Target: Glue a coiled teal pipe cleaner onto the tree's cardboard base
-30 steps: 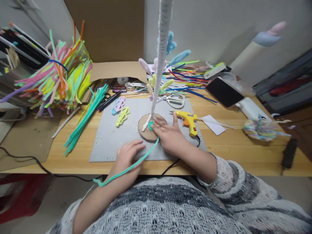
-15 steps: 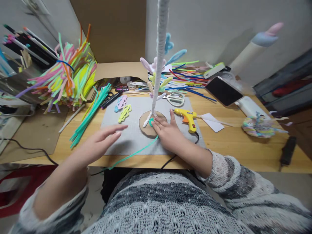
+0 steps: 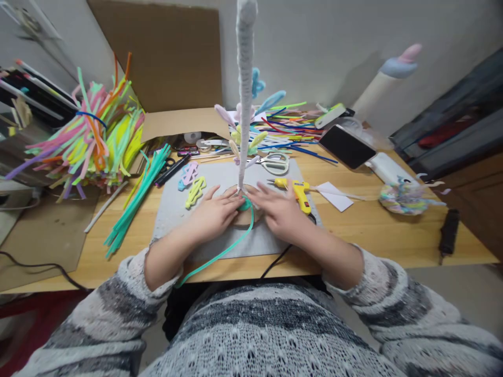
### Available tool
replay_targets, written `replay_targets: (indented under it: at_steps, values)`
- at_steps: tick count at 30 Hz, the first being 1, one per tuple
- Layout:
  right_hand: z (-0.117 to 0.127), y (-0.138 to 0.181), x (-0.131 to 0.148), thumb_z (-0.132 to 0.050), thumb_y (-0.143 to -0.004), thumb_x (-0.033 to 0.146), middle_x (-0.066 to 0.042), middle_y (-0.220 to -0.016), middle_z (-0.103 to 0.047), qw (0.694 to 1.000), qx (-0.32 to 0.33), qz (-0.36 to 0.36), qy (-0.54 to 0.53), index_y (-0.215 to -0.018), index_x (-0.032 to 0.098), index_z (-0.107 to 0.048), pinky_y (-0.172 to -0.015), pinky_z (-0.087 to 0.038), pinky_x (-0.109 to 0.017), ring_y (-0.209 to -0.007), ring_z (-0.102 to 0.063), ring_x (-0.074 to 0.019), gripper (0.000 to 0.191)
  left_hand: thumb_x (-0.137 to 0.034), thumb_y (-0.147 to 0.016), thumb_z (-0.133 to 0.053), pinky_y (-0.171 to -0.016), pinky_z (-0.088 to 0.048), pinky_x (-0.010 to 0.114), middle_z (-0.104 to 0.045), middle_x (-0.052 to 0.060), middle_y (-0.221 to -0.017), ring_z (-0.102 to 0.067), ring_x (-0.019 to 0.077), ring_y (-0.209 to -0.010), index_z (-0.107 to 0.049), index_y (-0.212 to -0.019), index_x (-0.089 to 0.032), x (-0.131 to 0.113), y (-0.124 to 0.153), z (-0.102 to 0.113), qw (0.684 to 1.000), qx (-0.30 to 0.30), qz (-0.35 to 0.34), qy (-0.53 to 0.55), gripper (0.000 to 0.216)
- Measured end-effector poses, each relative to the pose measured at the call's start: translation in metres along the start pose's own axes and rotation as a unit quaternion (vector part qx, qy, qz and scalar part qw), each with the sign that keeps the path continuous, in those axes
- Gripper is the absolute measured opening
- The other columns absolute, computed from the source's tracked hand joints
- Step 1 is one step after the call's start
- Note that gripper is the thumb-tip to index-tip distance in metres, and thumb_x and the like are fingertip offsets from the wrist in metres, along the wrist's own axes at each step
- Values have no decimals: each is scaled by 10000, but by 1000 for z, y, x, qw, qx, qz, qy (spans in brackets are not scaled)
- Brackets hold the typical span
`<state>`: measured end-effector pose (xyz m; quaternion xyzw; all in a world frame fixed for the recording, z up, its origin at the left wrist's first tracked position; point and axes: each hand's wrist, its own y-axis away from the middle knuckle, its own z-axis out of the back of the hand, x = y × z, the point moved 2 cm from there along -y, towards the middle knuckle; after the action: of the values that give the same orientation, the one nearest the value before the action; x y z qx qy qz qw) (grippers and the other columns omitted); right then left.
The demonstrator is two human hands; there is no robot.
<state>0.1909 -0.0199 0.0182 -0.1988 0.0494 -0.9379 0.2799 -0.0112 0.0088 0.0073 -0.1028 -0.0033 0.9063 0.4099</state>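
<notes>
A round cardboard base (image 3: 242, 220) lies on the grey mat, with a tall white fuzzy-wrapped stem (image 3: 245, 89) standing up from it. On the base sits a small coil of green pipe cleaner (image 3: 244, 203); its loose tail (image 3: 226, 250) curves over the table's front edge. My left hand (image 3: 212, 215) rests at the left of the base, fingers stretched out and their tips touching the coil. From the right, my right hand (image 3: 280, 209) lies flat over the base, fingertips by the coil and thumb raised. Part of the base is hidden under both hands.
Yellow and pink pipe-cleaner shapes (image 3: 195, 191) lie left on the mat (image 3: 173, 220). A yellow glue gun (image 3: 302, 196) and scissors (image 3: 275, 163) are close on the right. Green pipe cleaners (image 3: 137, 199) lie at left; a phone (image 3: 347, 147) is at back right.
My left hand has moved right and forward from above the mat onto the base beside the coil. My right hand has stayed at the base. The camera view has shifted slightly.
</notes>
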Motion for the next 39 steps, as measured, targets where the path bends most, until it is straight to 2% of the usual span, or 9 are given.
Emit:
replay_targets:
  at_steps: [3,5,10,14,19,25,30,36,39]
  values:
    - [25,13,-21,-393,-807,146,-75,-1176,-683,986,-111,-124,31,-1121,210,-644,-1093,-194,-548,-1154,-575,-247,407,-330,-980,-375,-1166,-62,520,-507,54,-1420,-355,209,-1394,-514,-1334,-237,-2,3,-1,1000,4,-1,1,391]
    - [35,21,-38,-390,-857,249,-110,-981,-712,961,-89,-254,59,-945,179,-665,-844,-426,-412,-943,-636,-253,296,-353,-980,-386,-1170,-39,517,-497,56,-1429,-369,212,-1386,-505,-1344,-243,-4,5,-2,1000,4,-1,-5,398]
    - [33,34,-64,-423,-855,545,-66,-742,-661,891,48,-445,78,-757,219,-571,-531,-322,-301,-666,-584,-225,371,-364,-966,-427,-1174,-22,521,-447,73,-1467,-297,236,-1422,-513,-1338,-213,-8,5,-3,1000,1,-13,-26,411]
    - [22,34,-68,-487,-796,627,-93,-865,-690,889,79,-446,72,-912,203,-579,-533,-325,-295,-714,-610,-242,449,-352,-965,-424,-1177,-41,524,-503,88,-1421,-342,241,-1400,-564,-1287,-189,-11,0,-1,1000,8,-23,-18,387]
    - [15,32,-70,-496,-804,418,-143,-1017,-693,888,85,-441,98,-1038,183,-587,-578,-362,-314,-847,-645,-284,344,-317,-970,-395,-1175,-47,525,-576,78,-1351,-419,228,-1354,-597,-1245,-202,-4,-2,-4,999,-19,-15,30,360]
    - [18,38,-70,-541,-747,342,-98,-864,-695,888,-106,-445,-40,-1013,202,-554,-613,-433,-330,-749,-636,-250,300,-322,-973,-374,-1162,-65,536,-522,58,-1410,-349,230,-1397,-552,-1296,-244,7,0,-12,996,-44,-8,72,376]
    - [36,36,-62,-691,-631,404,-21,-885,-663,825,-213,-352,-388,-1054,242,-498,-655,-496,-315,-721,-632,-185,493,-360,-978,-374,-1163,-29,530,-435,34,-1481,-262,222,-1436,-462,-1379,-280,7,0,-13,998,-12,-30,55,418]
    - [59,40,-43,-610,-694,522,38,-714,-523,752,-144,-348,-541,-854,278,-491,-492,-400,-274,-504,-478,-108,315,-401,-984,-360,-1162,36,537,-393,26,-1507,-225,228,-1449,-396,-1426,-310,6,3,-13,999,6,-32,35,453]
    - [59,44,-39,-463,-762,613,45,-614,-478,746,-119,-346,-556,-791,272,-479,-397,-281,-265,-367,-304,-75,343,-403,-986,-352,-1164,45,533,-390,20,-1509,-222,226,-1450,-398,-1424,-311,5,3,-13,999,8,-32,32,451]
